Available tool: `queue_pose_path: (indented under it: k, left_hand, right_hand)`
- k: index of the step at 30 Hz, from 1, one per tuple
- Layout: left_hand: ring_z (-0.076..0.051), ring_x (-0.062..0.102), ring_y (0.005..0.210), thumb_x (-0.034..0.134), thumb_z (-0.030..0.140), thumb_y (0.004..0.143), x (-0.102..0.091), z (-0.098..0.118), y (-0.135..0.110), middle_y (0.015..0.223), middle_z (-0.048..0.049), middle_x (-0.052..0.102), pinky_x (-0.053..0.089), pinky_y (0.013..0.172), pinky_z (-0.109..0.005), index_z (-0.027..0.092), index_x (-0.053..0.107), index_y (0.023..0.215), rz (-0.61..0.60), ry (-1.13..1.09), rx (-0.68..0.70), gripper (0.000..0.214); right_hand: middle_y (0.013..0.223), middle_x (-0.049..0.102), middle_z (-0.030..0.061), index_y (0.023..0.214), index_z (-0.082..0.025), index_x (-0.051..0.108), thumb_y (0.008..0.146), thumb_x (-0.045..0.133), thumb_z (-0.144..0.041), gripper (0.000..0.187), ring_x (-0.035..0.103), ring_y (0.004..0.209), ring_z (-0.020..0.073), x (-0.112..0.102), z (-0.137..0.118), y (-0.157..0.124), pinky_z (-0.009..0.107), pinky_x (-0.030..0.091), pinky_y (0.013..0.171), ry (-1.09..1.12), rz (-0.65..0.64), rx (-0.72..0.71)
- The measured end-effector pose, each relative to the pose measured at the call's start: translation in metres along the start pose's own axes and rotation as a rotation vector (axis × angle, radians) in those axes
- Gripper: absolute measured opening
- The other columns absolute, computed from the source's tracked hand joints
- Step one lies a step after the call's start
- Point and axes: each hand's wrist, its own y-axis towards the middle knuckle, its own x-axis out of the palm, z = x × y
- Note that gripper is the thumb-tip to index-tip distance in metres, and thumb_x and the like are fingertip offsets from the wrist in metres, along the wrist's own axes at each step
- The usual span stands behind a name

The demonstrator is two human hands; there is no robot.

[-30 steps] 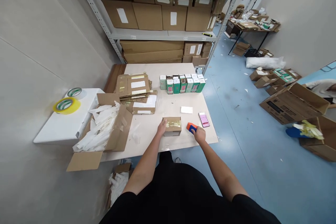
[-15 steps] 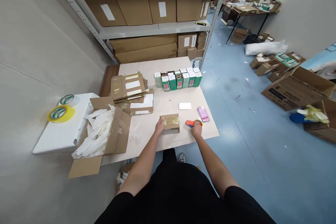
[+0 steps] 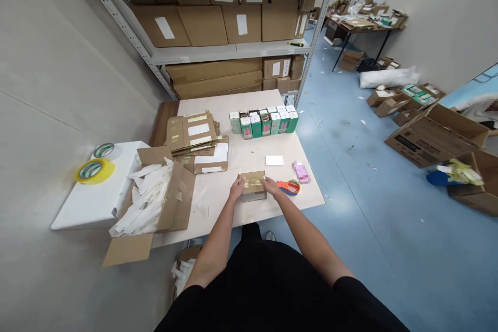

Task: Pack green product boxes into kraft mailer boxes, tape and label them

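Observation:
A small cardboard box [image 3: 253, 182] with shiny tape across its top is near the table's front edge. My left hand [image 3: 236, 188] grips its left side, and my right hand [image 3: 271, 185] grips the right side. Both hands are closed on it, thumbs towards the top. Just right of my right hand lies an orange and blue tape dispenser [image 3: 288, 187]. A white card [image 3: 274, 160] and a blurred pink item [image 3: 301, 171] rest beyond it. Whether the box touches the table is hard to tell.
Several green and white cartons [image 3: 265, 123] stand at the table's back right. Flattened cardboard [image 3: 192, 135] is stacked on the left, beside an open box of white strips [image 3: 177, 189]. Tape rolls [image 3: 93, 170] sit on a white surface. A loaded shelf [image 3: 210, 53] stands behind.
My right hand has let go of the tape dispenser and moved left onto the box's right side. My left hand stays on the box. The camera view has tilted up slightly.

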Motion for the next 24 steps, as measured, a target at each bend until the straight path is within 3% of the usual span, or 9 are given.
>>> queue_pose_path:
  k: [3,7,11,14,19,24]
  left_hand:
    - [-0.027,0.061,0.136,0.064,0.05,0.098,-0.005,-0.001,-0.008,0.147,-0.0132,0.064,0.047,0.114,-0.036,0.019,0.031,0.166,-0.028,-0.162,0.071,0.081]
    - [-0.026,0.058,0.139,0.075,0.041,0.092,-0.02,-0.007,-0.016,0.152,-0.0128,0.059,0.045,0.118,-0.038,0.023,0.018,0.169,-0.046,-0.348,0.211,0.097]
    - [-0.031,0.045,0.15,0.085,0.026,0.079,-0.03,-0.017,-0.019,0.159,-0.0184,0.05,0.039,0.122,-0.045,0.021,0.027,0.167,-0.057,-0.401,0.215,0.105]
    - [-0.033,0.051,0.145,0.082,0.019,0.078,-0.031,-0.021,-0.018,0.154,-0.0212,0.055,0.041,0.12,-0.046,0.017,0.036,0.163,0.002,-0.341,0.139,0.096]
    - [-0.03,0.056,0.139,0.074,0.016,0.083,-0.03,-0.013,-0.006,0.15,-0.0154,0.059,0.048,0.114,-0.043,0.022,0.048,0.155,0.095,-0.234,0.158,0.077]
    - [-0.027,0.059,0.135,0.066,0.018,0.09,-0.021,0.012,0.022,0.149,-0.0131,0.06,0.053,0.106,-0.04,0.024,0.053,0.152,0.085,-0.116,0.248,0.064]
  right_hand:
    - [0.129,0.073,0.0096,0.132,-0.019,0.065,0.101,0.033,-0.06,0.061,0.069,0.111,0.0218,-0.01,0.002,0.001,0.025,0.052,0.089,0.242,-0.004,0.013]
    - [0.133,0.07,0.0081,0.127,-0.02,0.066,0.095,0.045,-0.057,0.053,0.064,0.122,0.0226,0.003,0.009,0.002,0.027,0.051,0.098,0.529,0.163,-0.073]
    - [0.148,0.062,0.0087,0.134,-0.025,0.064,0.078,0.072,-0.043,0.059,0.054,0.14,0.0276,0.024,0.023,0.009,0.037,0.045,0.113,0.715,0.162,-0.055]
    - [0.157,0.053,0.0104,0.144,-0.026,0.058,0.077,0.072,-0.037,0.069,0.048,0.146,0.0315,0.029,0.032,0.018,0.046,0.043,0.117,0.723,0.176,-0.025]
    - [0.159,0.051,0.0075,0.148,-0.029,0.054,0.08,0.065,-0.035,0.069,0.05,0.146,0.0308,0.01,0.035,0.035,0.048,0.042,0.119,0.703,0.274,-0.138]
    - [0.159,0.051,0.0055,0.15,-0.03,0.053,0.083,0.061,-0.033,0.067,0.05,0.145,0.0294,-0.02,0.032,0.062,0.045,0.046,0.116,0.66,0.35,-0.167]
